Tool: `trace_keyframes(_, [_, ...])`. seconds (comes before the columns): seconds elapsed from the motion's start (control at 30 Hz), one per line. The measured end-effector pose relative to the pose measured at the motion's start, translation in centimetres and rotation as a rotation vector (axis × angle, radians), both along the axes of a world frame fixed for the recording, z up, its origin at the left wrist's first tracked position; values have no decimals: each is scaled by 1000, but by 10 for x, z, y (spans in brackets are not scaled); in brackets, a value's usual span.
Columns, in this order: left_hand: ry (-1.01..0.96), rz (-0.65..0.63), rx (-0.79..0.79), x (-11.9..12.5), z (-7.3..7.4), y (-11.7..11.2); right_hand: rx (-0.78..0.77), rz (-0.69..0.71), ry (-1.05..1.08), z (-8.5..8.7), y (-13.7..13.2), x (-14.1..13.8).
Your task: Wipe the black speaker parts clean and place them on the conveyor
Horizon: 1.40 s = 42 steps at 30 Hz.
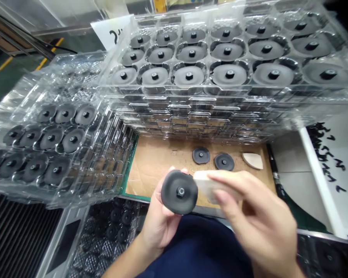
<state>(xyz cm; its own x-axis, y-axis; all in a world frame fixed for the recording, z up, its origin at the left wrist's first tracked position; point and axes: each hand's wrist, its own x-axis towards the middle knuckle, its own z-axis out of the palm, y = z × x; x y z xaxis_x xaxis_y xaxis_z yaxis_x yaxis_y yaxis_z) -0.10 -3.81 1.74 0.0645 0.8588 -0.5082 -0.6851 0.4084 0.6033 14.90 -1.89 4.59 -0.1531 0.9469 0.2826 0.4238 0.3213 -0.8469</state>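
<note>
My left hand (159, 220) grips a round black disc (174, 199) with a short hub at its centre, its face turned up toward me. In my right hand (258, 216) is a pale, off-white block (205, 184), pinched between thumb and fingers, its left end at the disc's right edge. Whether the two touch I cannot tell. Beyond my hands, two more black discs, one on the left (201, 155) and one on the right (224, 162), lie on a brown cardboard sheet (153, 154). A wedge-shaped beige piece (253, 160) rests to their right.
Behind the cardboard rises a stack of clear plastic trays (191, 104) with rows of black discs on top. Another tray stack (104, 154) stands at the left. On the right is a white panel (321, 181) with handwriting. More discs (116, 216) lie below at the lower left.
</note>
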Motion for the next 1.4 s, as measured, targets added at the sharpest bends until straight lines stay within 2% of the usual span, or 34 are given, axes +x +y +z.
trace_keyframes(0.07, [44, 1, 1, -1, -1, -1, 145, 104, -64, 5, 4, -8])
trace_keyframes(0.1, [60, 15, 7, -2, -1, -1, 154, 140, -89, 6, 5, -10])
trace_keyframes(0.23, [78, 84, 36, -6, -1, 2, -61, 281, -114, 4, 9, -11])
trace_keyframes(0.3, [70, 95, 66, -8, -1, 5, -26, 264, -116, 3, 8, -12])
trace_keyframes(0.4, [78, 113, 130, -11, 1, 8, 90, 130, -94, 5, 5, -15])
trace_keyframes(0.47, [55, 81, 138, -12, 3, 9, -49, 216, 16, 5, 1, -12])
trace_keyframes(0.53, [3, 51, 126, -12, 5, 9, -302, 340, 155, 1, -4, -3])
trace_keyframes(0.57, [-22, 46, 118, -11, 6, 10, -416, 355, 219, -3, -7, 2])
trace_keyframes(0.63, [-62, 38, 89, -9, 6, 11, -557, 229, 319, -16, -12, 10])
trace_keyframes(0.7, [-78, 17, 45, -7, 4, 12, -616, 62, 365, -30, -18, 15])
trace_keyframes(0.77, [-73, 10, 13, -7, 2, 13, -635, -23, 339, -42, -22, 16])
trace_keyframes(0.83, [-66, 7, 5, -7, 1, 13, -618, -56, 272, -47, -23, 16])
trace_keyframes(0.9, [-78, 2, 15, -7, 1, 12, -568, -101, 214, -45, -21, 17])
trace_keyframes(1.0, [-111, 1, 28, -4, 4, 11, -422, -176, 152, -29, -15, 16])
trace_keyframes(1.1, [-104, 16, 4, 1, 4, 7, -187, -183, 112, -8, -7, 6])
trace_keyframes(1.17, [-72, -6, -16, 4, 2, 4, 4, -83, 53, 3, -1, -5])
trace_keyframes(1.23, [-34, -57, -44, 3, -1, 1, 111, 81, -9, 8, 4, -13])
trace_keyframes(1.33, [56, -55, -98, -1, -5, -1, -17, 370, -69, 9, 10, -19])
trace_keyframes(1.37, [80, -40, -109, -2, -6, -1, -68, 416, -91, 9, 11, -19])
trace_keyframes(1.4, [86, -35, -115, -1, -5, -1, -74, 401, -116, 8, 12, -20])
